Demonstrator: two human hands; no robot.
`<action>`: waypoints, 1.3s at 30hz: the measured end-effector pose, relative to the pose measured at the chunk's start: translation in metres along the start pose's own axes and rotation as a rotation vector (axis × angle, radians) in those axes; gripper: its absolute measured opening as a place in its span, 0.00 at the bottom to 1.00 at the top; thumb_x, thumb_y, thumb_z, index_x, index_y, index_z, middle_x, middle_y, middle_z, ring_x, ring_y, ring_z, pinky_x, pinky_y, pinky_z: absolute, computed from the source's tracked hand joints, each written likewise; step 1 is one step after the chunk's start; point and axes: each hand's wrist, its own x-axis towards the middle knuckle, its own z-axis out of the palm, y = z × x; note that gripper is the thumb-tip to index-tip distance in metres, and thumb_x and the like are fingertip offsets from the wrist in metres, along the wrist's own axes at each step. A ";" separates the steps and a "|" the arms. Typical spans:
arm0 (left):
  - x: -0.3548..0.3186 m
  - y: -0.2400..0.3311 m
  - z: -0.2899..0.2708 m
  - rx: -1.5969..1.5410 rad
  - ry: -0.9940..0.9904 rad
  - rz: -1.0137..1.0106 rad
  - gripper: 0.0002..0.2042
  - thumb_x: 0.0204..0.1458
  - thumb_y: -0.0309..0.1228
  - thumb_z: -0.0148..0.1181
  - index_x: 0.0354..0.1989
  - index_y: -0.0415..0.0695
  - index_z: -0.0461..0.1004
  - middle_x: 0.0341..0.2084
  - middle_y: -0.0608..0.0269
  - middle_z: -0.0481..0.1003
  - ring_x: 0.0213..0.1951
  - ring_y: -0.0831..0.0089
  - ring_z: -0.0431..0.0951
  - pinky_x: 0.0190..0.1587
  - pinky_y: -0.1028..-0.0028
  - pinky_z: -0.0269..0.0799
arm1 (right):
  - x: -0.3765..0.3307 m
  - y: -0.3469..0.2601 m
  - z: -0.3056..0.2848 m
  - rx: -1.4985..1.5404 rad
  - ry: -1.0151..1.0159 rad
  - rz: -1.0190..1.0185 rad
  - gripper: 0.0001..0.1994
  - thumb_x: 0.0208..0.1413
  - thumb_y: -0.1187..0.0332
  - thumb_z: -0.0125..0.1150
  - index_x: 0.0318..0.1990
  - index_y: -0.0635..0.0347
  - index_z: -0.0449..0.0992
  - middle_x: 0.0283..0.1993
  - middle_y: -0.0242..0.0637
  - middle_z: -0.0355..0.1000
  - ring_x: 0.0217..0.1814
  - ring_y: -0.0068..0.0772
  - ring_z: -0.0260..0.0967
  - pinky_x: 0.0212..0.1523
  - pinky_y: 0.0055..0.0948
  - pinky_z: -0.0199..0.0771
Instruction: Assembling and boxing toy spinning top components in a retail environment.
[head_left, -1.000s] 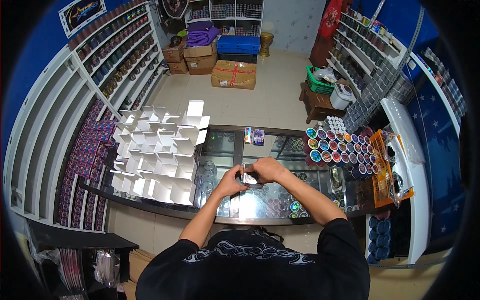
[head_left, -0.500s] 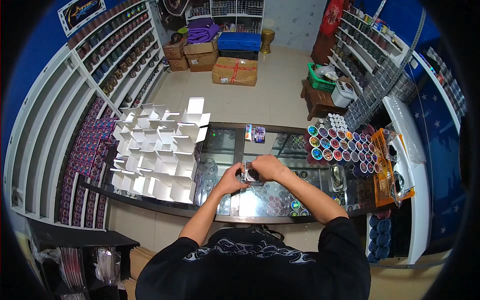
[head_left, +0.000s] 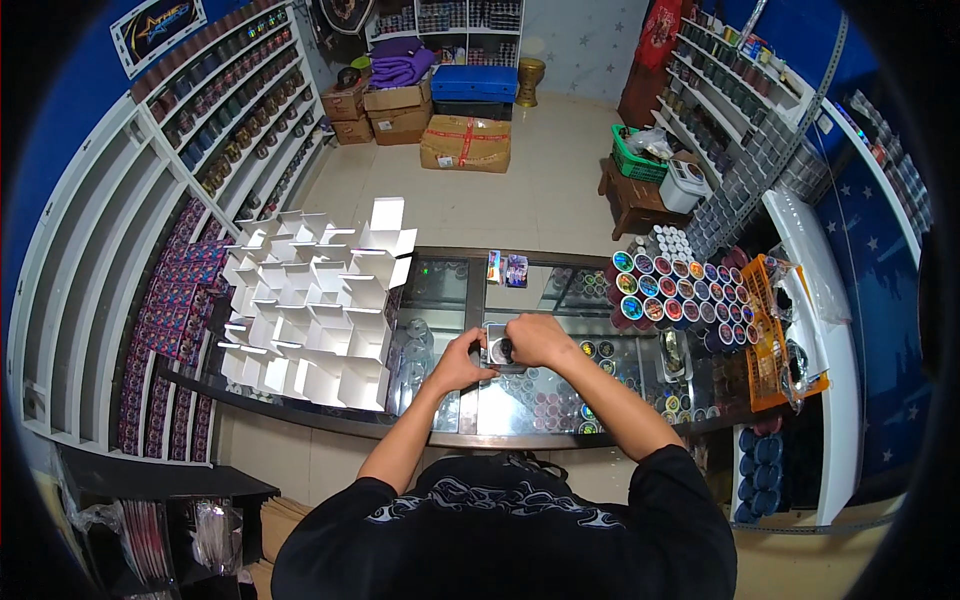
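Note:
A small, pale-edged square box stands on the glass counter, a dark round thing showing in its opening. My left hand grips the box's left side, thumb and fingers curved around it. Over its right side, my right hand is closed with fingers bent down at the dark round thing; its fingertips and what they pinch are hidden. To the left stand several rows of opened white boxes, flaps up.
Stacked round containers with colourful lids stand on the counter's right, beside an orange basket. Two small printed packs lie at the counter's far edge. Purple patterned boxes are piled left. A taped carton sits on the floor beyond.
My right hand has shifted slightly while staying closed at the box, and more of the dark round thing's edge shows. My left hand keeps its grip. The whole view has moved a little.

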 end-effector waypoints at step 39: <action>-0.060 0.033 -0.024 0.044 0.352 -0.040 0.19 0.42 0.29 0.68 0.42 0.42 0.69 0.47 0.57 0.74 0.47 0.67 0.74 0.47 0.68 0.68 | -0.107 0.020 0.061 1.571 0.819 0.457 0.10 0.55 0.74 0.54 0.43 0.66 0.75 0.35 0.40 0.76 0.29 0.24 0.72 0.28 0.21 0.72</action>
